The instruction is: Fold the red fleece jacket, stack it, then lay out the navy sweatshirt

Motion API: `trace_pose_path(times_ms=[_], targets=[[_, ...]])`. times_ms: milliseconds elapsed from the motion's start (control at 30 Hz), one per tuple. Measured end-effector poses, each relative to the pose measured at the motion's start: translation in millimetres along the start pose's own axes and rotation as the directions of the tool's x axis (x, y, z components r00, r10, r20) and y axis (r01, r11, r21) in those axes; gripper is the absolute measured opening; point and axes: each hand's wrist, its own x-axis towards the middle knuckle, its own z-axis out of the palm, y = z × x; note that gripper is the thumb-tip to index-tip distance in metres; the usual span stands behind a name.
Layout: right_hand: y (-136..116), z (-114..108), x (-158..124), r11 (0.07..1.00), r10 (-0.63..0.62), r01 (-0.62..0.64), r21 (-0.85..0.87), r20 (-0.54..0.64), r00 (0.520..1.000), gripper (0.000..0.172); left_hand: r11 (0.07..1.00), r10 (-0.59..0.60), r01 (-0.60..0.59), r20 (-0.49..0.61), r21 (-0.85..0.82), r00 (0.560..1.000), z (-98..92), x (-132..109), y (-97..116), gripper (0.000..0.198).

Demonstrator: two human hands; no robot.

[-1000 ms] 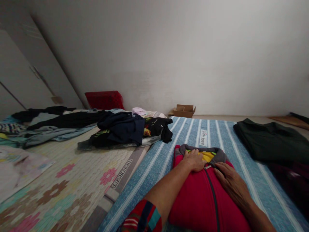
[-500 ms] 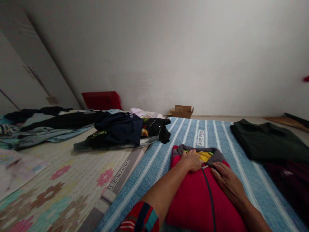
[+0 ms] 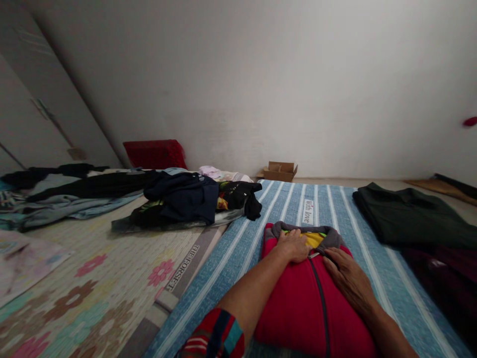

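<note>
A red zip-up jacket (image 3: pixel 294 308) lies folded, front up, on the blue striped bedding. Its grey collar (image 3: pixel 334 237) points away from me, and a yellow lining (image 3: pixel 315 240) shows in the neck opening. My left hand (image 3: pixel 294 246) rests on the left side of the collar and lining, its fingers reaching forward and laid against the cloth. On the other side of the zip, my right hand (image 3: pixel 345 271) lies flat along the right front, fingers stretched toward the collar. The zip pull (image 3: pixel 313 255) sits between the two hands.
Dark green folded clothing (image 3: pixel 410 214) lies at right, with a maroon garment (image 3: pixel 439 273) nearer. At left, a navy garment (image 3: pixel 182 196) and other clothes cover part of a flowered mat (image 3: pixel 122 268). A cardboard box (image 3: pixel 281 172) and a red box-shaped item (image 3: pixel 154 154) stand by the wall.
The view has shifted slightly. Both hands stay on the jacket around its collar, and the jacket looks the same.
</note>
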Motion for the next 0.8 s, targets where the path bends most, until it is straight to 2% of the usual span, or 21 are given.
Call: trace_pose_path(times_ms=[800], targets=[[-0.5,-1.0,-0.6,1.0,0.008,-0.008,0.007,-0.013,1.0,0.036,1.0,-0.002,0.003,0.029,-0.017,1.0,-4.3,0.2,0.9,0.057]])
